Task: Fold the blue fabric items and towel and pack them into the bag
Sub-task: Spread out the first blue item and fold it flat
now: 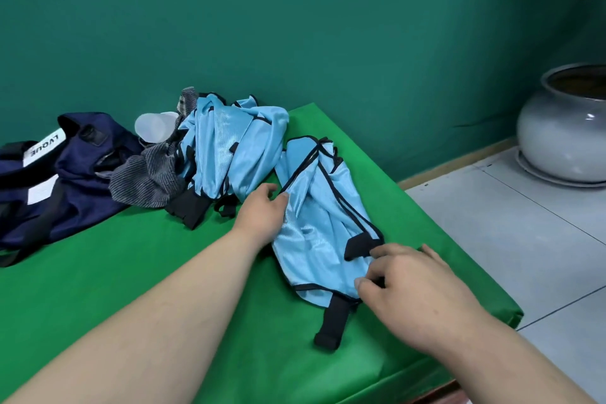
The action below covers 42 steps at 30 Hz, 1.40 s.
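Landmark: the light blue vest (314,207) with black trim, lying lengthwise and partly folded on the green table cover (131,272).
Left hand: the left hand (262,213) is at the vest's left edge, about halfway along it. Its fingers are curled and the thumb tip lies on the fabric fold, so it appears to pinch that edge.
Right hand: the right hand (413,285) is at the vest's near right corner, back of the hand up. The thumb and a bent finger nip the black-trimmed hem, and the other fingers reach over a black tab (360,248) on the vest.
Black strap: the black strap (331,321) hangs out from the vest's near hem and lies flat on the cover, just left of the right hand.
Blue pile: a crumpled heap of the same blue fabric (226,147) sits just beyond and left of the vest, close to its far end.
Towel: a grey striped towel (144,180) lies bunched left of the vest, tucked against the far side of the blue heap.
Bag: the navy bag (82,167) slumps open well left of the vest, past the towel, with a white label showing.
Cup: a translucent plastic cup (154,126) lies on its side beyond the towel, far left of the vest.
Pot: a grey ceramic pot (564,128) stands on the tiled floor well right of the vest.
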Tool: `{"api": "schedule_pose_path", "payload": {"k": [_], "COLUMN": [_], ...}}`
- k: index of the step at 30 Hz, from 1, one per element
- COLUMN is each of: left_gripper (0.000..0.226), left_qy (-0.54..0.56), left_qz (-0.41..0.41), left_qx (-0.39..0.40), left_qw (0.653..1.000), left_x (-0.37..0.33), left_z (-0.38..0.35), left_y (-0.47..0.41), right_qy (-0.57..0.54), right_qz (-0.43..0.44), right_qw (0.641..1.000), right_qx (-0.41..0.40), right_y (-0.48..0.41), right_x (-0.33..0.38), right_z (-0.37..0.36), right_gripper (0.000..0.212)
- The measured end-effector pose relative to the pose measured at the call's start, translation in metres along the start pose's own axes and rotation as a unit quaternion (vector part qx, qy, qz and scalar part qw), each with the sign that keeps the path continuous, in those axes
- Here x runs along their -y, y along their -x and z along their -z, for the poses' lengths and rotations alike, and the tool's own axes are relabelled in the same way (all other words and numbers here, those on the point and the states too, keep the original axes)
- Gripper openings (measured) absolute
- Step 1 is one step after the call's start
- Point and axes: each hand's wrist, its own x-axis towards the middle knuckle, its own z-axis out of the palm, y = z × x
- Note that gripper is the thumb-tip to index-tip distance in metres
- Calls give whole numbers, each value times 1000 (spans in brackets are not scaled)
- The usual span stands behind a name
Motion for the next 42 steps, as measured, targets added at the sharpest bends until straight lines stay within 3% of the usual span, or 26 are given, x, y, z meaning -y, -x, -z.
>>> {"api": "schedule_pose_path", "payload": {"k": [7,14,22,33,35,37,39,42], "left_gripper": [47,30,37,32,27,21,33,43], "left_qy": [-34,18,108,149,130,34,-68,-108], "left_qz": [-50,-58,-36,-50,-75,-127,-175,-201], "left_qx": [-2,-24,-80,-43,-36,-45,-55,-43], "left_qw": [998,998,990,987,988,990,981,973], "left_x": [17,35,70,95,94,97,101,101], "left_z": [-8,1,22,33,35,37,40,41], "left_y": [12,61,143,197,196,187,172,147], "right_qy": [28,-6,19,98,91,85,76,54], "right_qz": [-58,43,173,184,172,155,128,95], "right_qw": [996,992,984,978,981,984,989,994], "right_qx": [-58,-120,-31,7,6,6,1,-6], "right_y": [-5,-3,12,27,25,22,18,10], "right_x": [-1,18,51,50,40,28,15,1], "right_z": [2,-9,-34,-41,-36,-30,-22,-10], "right_gripper": [27,39,51,25,22,18,16,18]}}
